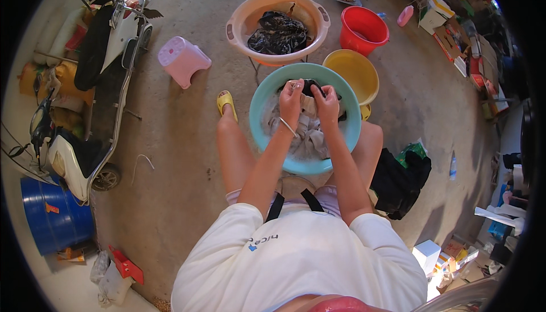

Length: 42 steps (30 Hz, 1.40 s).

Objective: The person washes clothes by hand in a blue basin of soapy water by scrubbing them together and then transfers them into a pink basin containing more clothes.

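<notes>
Both hands are over a turquoise plastic basin (254, 118) of soapy water, set between my knees. My left hand (291, 101) and my right hand (326, 103) pinch a black cloth item with a beige part (308, 104) between them, near the middle of the basin. Below the hands, grey wet cloth (315, 141) lies in the suds, and some dark cloth shows at the basin's right side. Just beyond, a peach oval tub (236, 52) holds wet black cloth (279, 35).
A yellow basin (352, 75) and a red bucket (362, 35) stand at the upper right. A pink stool (183, 60) and a scooter (106, 99) are to the left. Black clothing (396, 180) lies by my right knee; a plastic bottle (453, 167) is farther right.
</notes>
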Available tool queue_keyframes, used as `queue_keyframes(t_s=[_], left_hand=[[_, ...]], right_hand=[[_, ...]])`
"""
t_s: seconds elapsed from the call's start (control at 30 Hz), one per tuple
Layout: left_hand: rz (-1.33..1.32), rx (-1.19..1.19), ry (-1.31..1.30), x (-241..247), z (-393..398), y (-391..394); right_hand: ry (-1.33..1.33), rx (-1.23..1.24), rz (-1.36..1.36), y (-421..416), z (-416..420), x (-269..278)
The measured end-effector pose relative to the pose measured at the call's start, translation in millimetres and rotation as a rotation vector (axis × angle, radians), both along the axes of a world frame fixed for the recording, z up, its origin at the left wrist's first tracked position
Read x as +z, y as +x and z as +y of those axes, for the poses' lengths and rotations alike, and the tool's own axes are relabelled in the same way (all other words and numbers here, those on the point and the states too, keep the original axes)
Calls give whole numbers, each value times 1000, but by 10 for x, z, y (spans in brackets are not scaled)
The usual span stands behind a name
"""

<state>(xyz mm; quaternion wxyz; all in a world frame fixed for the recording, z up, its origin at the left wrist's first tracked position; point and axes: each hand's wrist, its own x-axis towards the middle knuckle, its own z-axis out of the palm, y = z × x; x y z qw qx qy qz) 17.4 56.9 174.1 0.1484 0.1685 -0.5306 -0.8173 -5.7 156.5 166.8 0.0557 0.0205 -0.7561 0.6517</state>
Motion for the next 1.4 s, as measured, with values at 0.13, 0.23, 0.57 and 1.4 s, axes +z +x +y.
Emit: queue_keyframes(t_s=[0.13, 0.23, 0.57, 1.4], left_hand=[[-19, 6, 202, -443, 34, 106], [-254, 18, 394, -459, 348, 264], [-321, -20, 208, -497, 312, 522], [-238, 73, -798, -1239, -434, 330]], right_hand=[[325, 124, 160, 488, -114, 68], [513, 92, 178, 334, 8, -141], [414, 76, 71, 654, -85, -104], [74, -6, -63, 642, 450, -397]])
